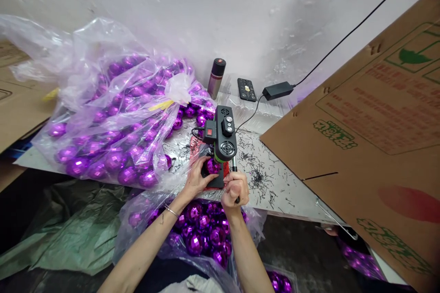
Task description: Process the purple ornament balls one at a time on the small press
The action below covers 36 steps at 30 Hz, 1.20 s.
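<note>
A small black bench drill press (226, 135) with a red switch stands on the table. Beneath its head sits a shiny purple disco-style ball (212, 166), gripped at its left and front by the fingers and thumb of my left hand (198, 176). My right hand (235, 188) is wrapped round the machine's lever handle (234, 165), just right of the ball. The drill's tip and the contact point on the ball are hidden under the head. A bag of purple balls (206, 229) lies below my wrists, near my lap.
A large clear bag (113, 114) of purple balls fills the left side. Behind the machine are a dark bottle (217, 78), a phone (246, 89) and a power adapter (277, 90). Black shavings litter the table (254, 151). A cardboard box (360, 137) leans at right.
</note>
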### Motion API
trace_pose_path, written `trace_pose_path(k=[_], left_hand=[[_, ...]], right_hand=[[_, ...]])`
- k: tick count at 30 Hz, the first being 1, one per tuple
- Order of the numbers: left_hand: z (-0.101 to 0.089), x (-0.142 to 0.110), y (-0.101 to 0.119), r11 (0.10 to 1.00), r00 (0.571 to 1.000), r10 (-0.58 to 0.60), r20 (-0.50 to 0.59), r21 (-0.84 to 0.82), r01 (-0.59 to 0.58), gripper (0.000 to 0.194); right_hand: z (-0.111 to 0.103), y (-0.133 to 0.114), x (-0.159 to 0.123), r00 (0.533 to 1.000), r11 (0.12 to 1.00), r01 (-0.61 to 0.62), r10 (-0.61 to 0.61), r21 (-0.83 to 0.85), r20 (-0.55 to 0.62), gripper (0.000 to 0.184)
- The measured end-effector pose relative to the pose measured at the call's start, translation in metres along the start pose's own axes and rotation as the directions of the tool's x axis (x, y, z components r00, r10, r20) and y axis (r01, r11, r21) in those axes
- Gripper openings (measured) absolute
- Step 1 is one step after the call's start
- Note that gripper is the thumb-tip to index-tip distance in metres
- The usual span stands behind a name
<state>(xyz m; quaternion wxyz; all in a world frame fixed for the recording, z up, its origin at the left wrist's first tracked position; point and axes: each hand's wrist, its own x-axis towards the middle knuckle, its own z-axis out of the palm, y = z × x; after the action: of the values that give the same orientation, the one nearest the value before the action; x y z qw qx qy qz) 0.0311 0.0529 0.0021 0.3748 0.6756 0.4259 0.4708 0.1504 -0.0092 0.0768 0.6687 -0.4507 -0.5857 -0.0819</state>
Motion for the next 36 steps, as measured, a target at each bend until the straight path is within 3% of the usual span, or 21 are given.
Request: trace_pose_path(k=[15, 23, 26, 31, 36], left_hand=[[0.000, 0.001, -0.001, 0.999, 1.000, -0.030, 0.005, -0.031, 0.030, 0.057], [-0.001, 0.000, 0.000, 0.999, 0.999, -0.039, 0.017, -0.015, 0.039, 0.058], [0.001, 0.000, -0.001, 0.999, 0.999, -0.040, 0.010, -0.006, 0.040, 0.060], [0.004, 0.000, -0.004, 1.000, 1.000, -0.021, -0.017, -0.014, 0.021, 0.060], [-0.018, -0.025, 0.010, 1.000, 0.999, 0.002, -0.038, 0.030, -0.001, 0.061]], right_hand=[[0.002, 0.006, -0.009, 1.000, 1.000, -0.023, 0.023, 0.009, -0.005, 0.038], [-0.002, 0.012, -0.012, 0.995, 0.997, 0.074, -0.075, 0.017, 0.073, 0.035], [-0.004, 0.000, 0.003, 0.998, 0.999, 0.026, -0.027, 0.027, 0.052, 0.037], [-0.004, -0.038, 0.055, 0.981, 0.979, -0.192, 0.192, 0.063, 0.009, 0.041], [-0.006, -0.048, 0.075, 0.976, 0.976, -0.215, 0.213, 0.046, 0.040, 0.044]])
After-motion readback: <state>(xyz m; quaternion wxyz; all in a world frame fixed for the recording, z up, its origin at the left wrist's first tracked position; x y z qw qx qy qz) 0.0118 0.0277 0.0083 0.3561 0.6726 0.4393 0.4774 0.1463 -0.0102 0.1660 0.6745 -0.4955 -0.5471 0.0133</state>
